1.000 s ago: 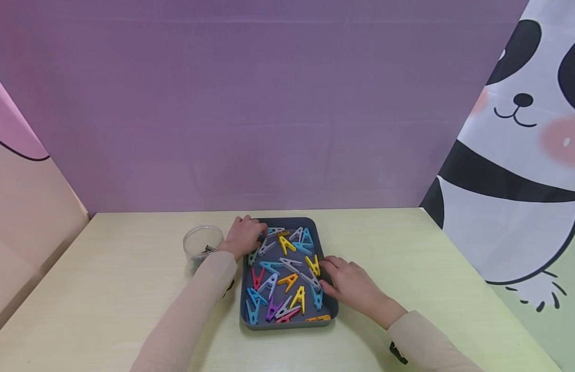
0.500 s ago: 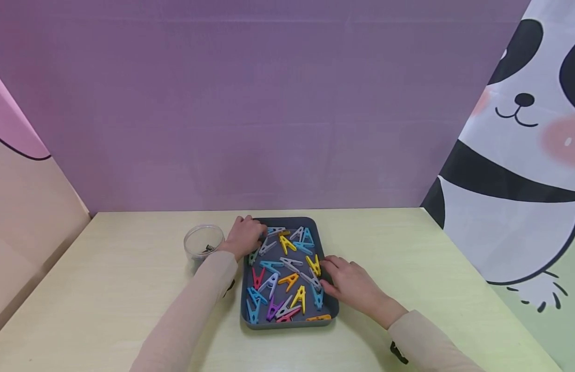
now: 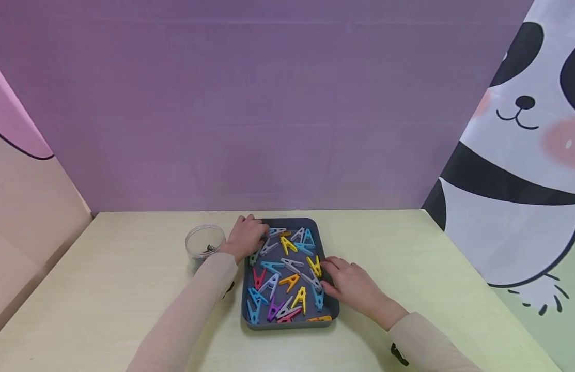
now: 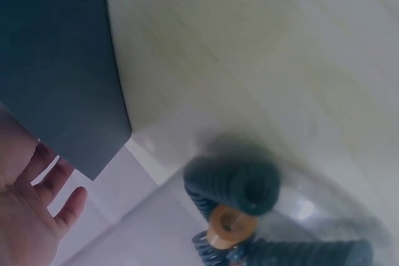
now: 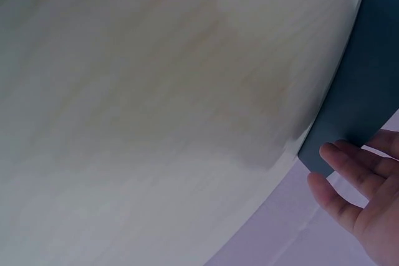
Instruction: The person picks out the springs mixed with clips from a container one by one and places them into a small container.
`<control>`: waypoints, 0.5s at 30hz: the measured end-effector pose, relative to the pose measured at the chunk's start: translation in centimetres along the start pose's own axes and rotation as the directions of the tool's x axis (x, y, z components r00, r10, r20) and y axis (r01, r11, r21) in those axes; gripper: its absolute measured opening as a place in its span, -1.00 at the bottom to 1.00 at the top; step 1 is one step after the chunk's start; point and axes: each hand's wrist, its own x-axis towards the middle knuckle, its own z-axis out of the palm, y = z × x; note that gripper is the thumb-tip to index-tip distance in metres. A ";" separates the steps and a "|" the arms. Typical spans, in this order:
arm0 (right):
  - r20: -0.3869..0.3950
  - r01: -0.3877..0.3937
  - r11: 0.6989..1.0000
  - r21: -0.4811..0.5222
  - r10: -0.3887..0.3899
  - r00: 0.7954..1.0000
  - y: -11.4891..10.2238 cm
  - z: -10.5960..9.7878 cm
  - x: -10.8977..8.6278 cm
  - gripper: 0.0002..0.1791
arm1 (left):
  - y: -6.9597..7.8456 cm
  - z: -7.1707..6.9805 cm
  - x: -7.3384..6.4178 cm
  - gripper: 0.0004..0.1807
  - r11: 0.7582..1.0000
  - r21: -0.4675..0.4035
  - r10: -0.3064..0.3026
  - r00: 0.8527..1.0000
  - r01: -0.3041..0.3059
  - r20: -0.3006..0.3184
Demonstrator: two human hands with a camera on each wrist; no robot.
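Observation:
A dark grey tray (image 3: 289, 326) lies on the table, full of scattered plastic clothespins in yellow, blue, purple, red and orange, such as a yellow clothespin (image 3: 299, 299). My left hand (image 3: 244, 237) rests at the tray's far left corner, its fingertips over the rim. In the left wrist view, its loosely spread fingers (image 4: 57, 179) show beside the tray's outer wall. My right hand (image 3: 354, 284) lies along the right side, with fingertips at the rim. The right wrist view shows its fingers (image 5: 352, 166) relaxed against the wall.
A clear round container (image 3: 196, 253) stands left of the tray, close by my left wrist. It holds dark coil springs (image 4: 240, 185) and a small orange ring (image 4: 232, 225). A purple backdrop (image 3: 259, 113) rises behind the pale wooden table (image 3: 129, 279).

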 end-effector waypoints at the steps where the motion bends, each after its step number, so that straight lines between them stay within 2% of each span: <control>1: -0.001 0.000 1.000 -0.001 0.000 1.000 0.0 0.0 0.0 -0.51 | 0.0 -0.1 0.0 -0.82 1.000 0.001 -0.002 1.000 0.002 -0.002; 9: 0.004 -0.004 1.000 0.000 0.004 1.000 0.1 0.2 0.0 -0.50 | 0.2 -1.0 -0.1 -0.80 1.000 0.004 0.008 0.999 -0.008 -0.043; 15: 0.009 -0.008 1.000 -0.005 0.008 1.000 0.2 0.3 0.0 -0.49 | 0.3 -2.5 -0.5 -0.80 0.999 -0.009 0.035 0.994 -0.036 -0.099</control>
